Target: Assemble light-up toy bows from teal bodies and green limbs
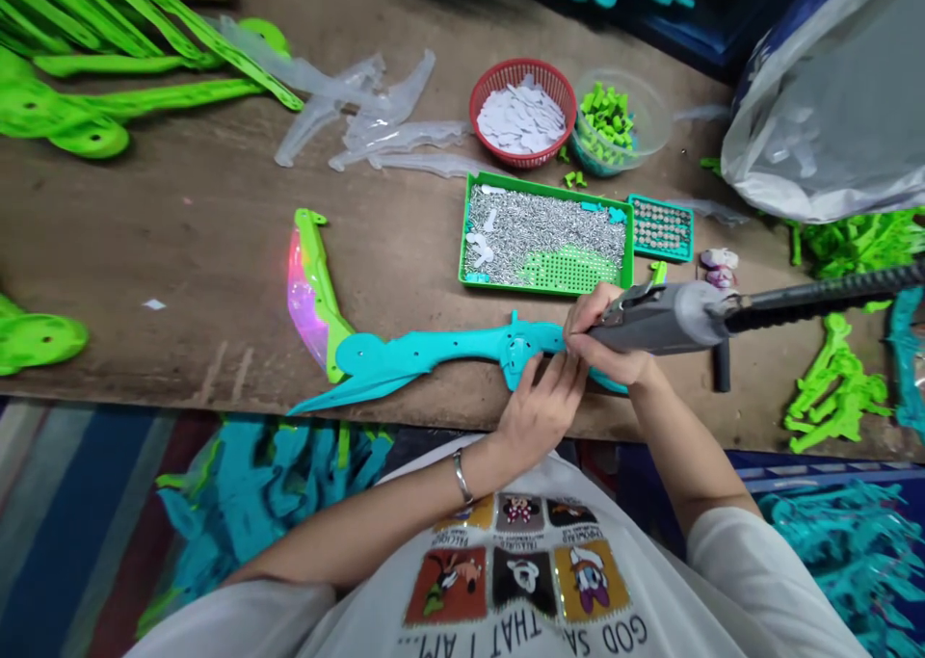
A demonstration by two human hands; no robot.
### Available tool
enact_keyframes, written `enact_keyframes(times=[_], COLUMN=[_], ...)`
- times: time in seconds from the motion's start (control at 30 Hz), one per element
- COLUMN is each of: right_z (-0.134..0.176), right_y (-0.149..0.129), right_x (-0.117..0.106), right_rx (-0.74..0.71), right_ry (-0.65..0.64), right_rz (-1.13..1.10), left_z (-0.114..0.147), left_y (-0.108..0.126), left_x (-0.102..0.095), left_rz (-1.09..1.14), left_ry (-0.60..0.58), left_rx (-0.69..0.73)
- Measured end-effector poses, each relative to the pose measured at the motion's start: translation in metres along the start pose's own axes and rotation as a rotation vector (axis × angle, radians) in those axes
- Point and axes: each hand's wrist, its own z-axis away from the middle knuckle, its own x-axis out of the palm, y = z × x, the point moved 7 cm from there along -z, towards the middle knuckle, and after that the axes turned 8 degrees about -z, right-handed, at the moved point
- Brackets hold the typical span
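Note:
A teal plastic toy sickle (426,353) lies along the front of the bench, with a bright green arm and a clear blade (307,306) glowing pink and purple at its left end. My left hand (545,403) presses on the toy's handle, fingers together over its right part. A grey power screwdriver (661,319) is gripped in my right hand (603,335), lying nearly level over the handle end. Its tip is hidden behind my fingers, so contact with a screw cannot be seen.
Beyond my hands sits a green tray (473,275) of small screws, beside a teal tray (683,256) of round parts. Behind are a red basket (481,128) of white pieces and a clear bowl (654,109) of green bits. Green parts (838,388) lie right; the screwdriver's cable (831,297) runs right.

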Motion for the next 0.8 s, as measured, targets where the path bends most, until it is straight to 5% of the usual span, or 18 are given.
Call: enact_keyframes(times=[0.07, 0.13, 0.33, 0.53, 0.8], right_z=[-0.008, -0.02, -0.059, -0.077, -0.084], right_y=[-0.007, -0.018, -0.021, 0.019, 0.02], right_x=[0.005, 0.0, -0.044, -0.052, -0.046], right_rx=[-0.012, -0.079, -0.341, -0.328, -0.265], right_ry=[-0.108, -0.073, 0.468, 0.525, 0.522], right_rz=[-0.042, -0.112, -0.132, -0.055, -0.036], left_z=[-0.001, -0.003, -0.006, -0.005, -0.003], left_y=[-0.002, -0.004, -0.008, -0.006, -0.001], left_x=[-0.001, -0.002, -0.003, -0.006, -0.001], left_rz=[0.001, -0.009, -0.023, -0.048, -0.088], left_ry=[0.004, 0.014, 0.009, 0.062, 0.084], left_rx=[0.0, 0.001, 0.011, 0.002, -0.026])
